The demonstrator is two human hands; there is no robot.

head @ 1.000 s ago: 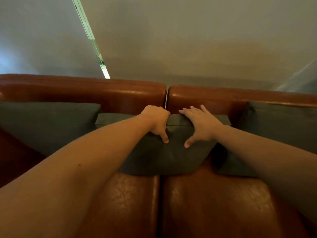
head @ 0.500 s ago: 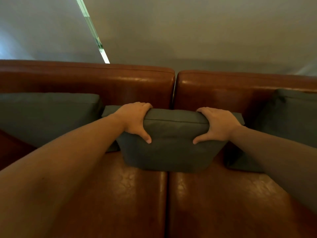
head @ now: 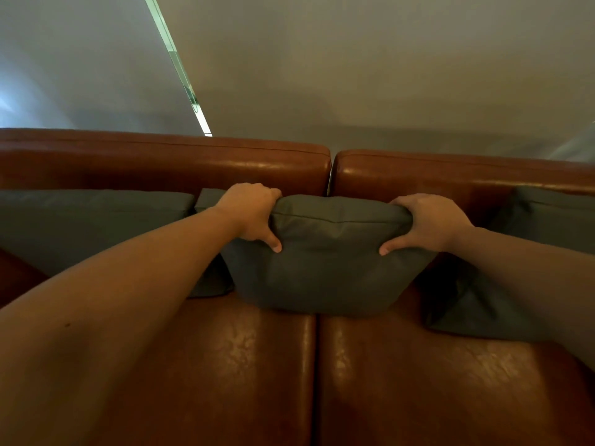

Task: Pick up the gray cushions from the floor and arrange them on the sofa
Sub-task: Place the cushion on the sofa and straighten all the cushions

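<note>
A gray cushion [head: 325, 265] stands upright in the middle of the brown leather sofa [head: 264, 375], against the gap between the two backrests. My left hand [head: 251, 214] grips its top left corner, thumb in front. My right hand [head: 428, 220] grips its top right corner the same way. A second gray cushion [head: 80, 226] leans on the backrest at the left, with the edge of another behind the middle one. One more gray cushion [head: 521, 278] leans at the right, partly behind my right forearm.
The sofa's backrest [head: 193, 165] runs across the view, with a gray wall [head: 354, 75] behind it. A bright narrow strip [head: 180, 72] runs diagonally up the wall. The seat in front of the cushions is bare leather.
My hands slid apart from the cushion's top middle to its two upper corners. The cushion now stands more upright and squarer against the backrest.
</note>
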